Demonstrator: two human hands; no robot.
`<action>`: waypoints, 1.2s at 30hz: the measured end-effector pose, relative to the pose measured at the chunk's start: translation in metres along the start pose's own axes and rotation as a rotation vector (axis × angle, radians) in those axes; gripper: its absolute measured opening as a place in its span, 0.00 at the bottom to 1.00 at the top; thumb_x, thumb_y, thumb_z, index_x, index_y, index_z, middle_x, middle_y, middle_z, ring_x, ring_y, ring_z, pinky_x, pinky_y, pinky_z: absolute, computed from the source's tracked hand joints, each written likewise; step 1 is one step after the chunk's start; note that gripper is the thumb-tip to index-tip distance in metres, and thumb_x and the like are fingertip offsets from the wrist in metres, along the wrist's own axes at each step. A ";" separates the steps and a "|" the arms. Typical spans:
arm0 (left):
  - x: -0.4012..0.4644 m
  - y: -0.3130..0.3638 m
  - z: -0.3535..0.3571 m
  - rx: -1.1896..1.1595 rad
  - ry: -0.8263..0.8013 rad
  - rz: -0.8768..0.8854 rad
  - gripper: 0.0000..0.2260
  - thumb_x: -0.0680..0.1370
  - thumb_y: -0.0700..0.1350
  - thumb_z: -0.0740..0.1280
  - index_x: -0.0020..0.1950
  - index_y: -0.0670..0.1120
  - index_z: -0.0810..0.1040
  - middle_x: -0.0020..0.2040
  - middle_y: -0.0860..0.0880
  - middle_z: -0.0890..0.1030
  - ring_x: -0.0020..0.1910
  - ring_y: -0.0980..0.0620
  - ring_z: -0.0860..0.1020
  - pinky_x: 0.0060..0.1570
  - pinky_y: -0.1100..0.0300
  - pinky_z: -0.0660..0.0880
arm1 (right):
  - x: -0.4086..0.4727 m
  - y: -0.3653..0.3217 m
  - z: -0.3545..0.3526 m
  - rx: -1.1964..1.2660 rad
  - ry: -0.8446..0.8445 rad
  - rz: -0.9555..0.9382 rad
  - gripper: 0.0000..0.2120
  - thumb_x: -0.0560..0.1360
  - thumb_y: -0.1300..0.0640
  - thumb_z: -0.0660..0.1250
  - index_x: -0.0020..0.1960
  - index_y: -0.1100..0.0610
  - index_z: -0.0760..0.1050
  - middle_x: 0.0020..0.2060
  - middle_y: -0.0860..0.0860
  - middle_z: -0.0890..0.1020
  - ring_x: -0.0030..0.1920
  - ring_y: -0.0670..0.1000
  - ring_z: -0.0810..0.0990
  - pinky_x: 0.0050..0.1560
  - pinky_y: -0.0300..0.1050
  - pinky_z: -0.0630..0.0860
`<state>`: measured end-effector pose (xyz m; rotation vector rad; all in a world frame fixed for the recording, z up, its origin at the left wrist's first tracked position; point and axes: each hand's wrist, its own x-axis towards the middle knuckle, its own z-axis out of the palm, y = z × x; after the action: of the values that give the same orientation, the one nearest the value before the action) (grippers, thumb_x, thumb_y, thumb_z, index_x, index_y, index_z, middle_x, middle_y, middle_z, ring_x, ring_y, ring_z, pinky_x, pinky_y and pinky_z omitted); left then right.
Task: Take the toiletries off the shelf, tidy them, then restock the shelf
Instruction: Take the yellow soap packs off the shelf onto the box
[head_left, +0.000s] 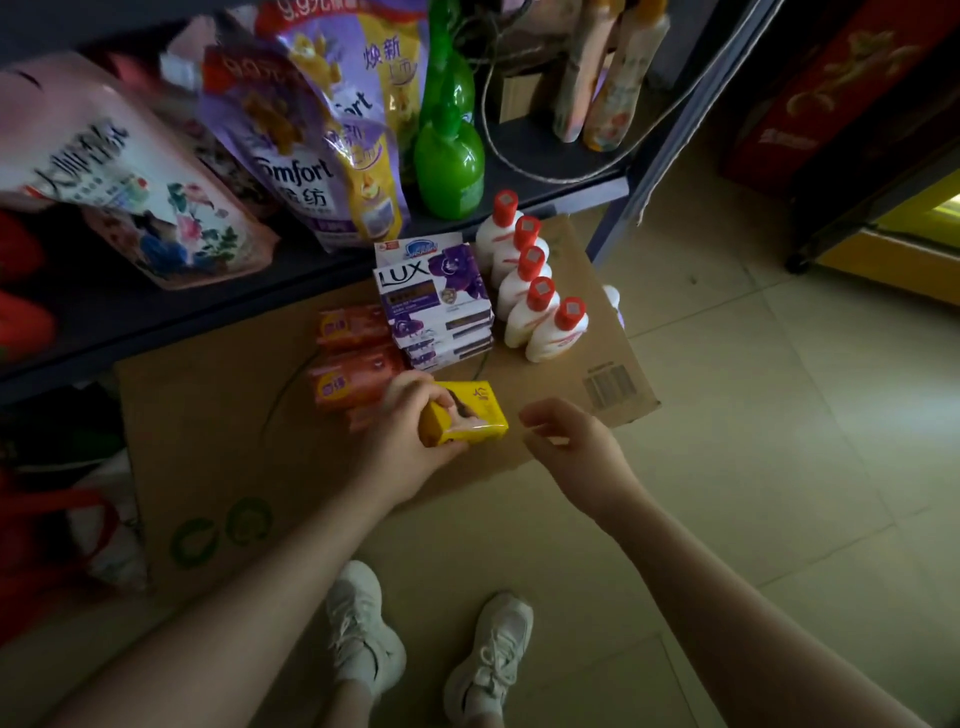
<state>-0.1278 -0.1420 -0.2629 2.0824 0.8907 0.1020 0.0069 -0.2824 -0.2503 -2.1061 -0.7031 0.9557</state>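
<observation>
— While the left hand (410, 441) has its grip curled round the yellow soap box (464, 413), where is that box?

— Just above the flattened cardboard (218, 452) on the floor, near its front edge, beside the orange soap packs (358, 364).

— And the right hand (566, 447)?

— Its grip is loose, fingers relaxed, holding nothing, just right of the box.

— Beyond?

— A stack of purple Lux boxes (436, 301), then a row of white bottles with red caps (535, 291). On the shelf (545, 150) above stand Comfort refill bags (311, 150) and a green spray bottle (449, 150).
</observation>
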 end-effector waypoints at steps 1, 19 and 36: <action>0.004 -0.001 0.005 0.041 0.010 0.015 0.18 0.63 0.37 0.78 0.48 0.43 0.75 0.61 0.45 0.69 0.59 0.52 0.68 0.54 0.68 0.60 | 0.002 0.002 -0.002 -0.001 0.007 -0.008 0.11 0.72 0.63 0.66 0.47 0.48 0.75 0.44 0.44 0.79 0.43 0.42 0.76 0.39 0.23 0.68; 0.025 -0.006 0.013 0.550 -0.058 0.200 0.09 0.76 0.47 0.65 0.55 0.47 0.75 0.68 0.48 0.70 0.67 0.48 0.66 0.60 0.55 0.66 | 0.011 -0.025 -0.016 -0.020 -0.023 -0.081 0.06 0.75 0.62 0.64 0.49 0.55 0.78 0.43 0.46 0.81 0.44 0.45 0.78 0.46 0.36 0.73; -0.004 0.053 -0.348 0.726 0.432 0.400 0.18 0.70 0.40 0.73 0.58 0.38 0.77 0.59 0.40 0.77 0.59 0.40 0.75 0.58 0.48 0.72 | 0.002 -0.306 0.020 0.109 -0.022 -0.397 0.13 0.75 0.66 0.63 0.41 0.48 0.75 0.37 0.49 0.81 0.40 0.50 0.78 0.44 0.49 0.74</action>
<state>-0.2296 0.0701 -0.0007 2.9788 0.8142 0.5220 -0.0628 -0.0894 -0.0225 -1.7734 -1.0104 0.7769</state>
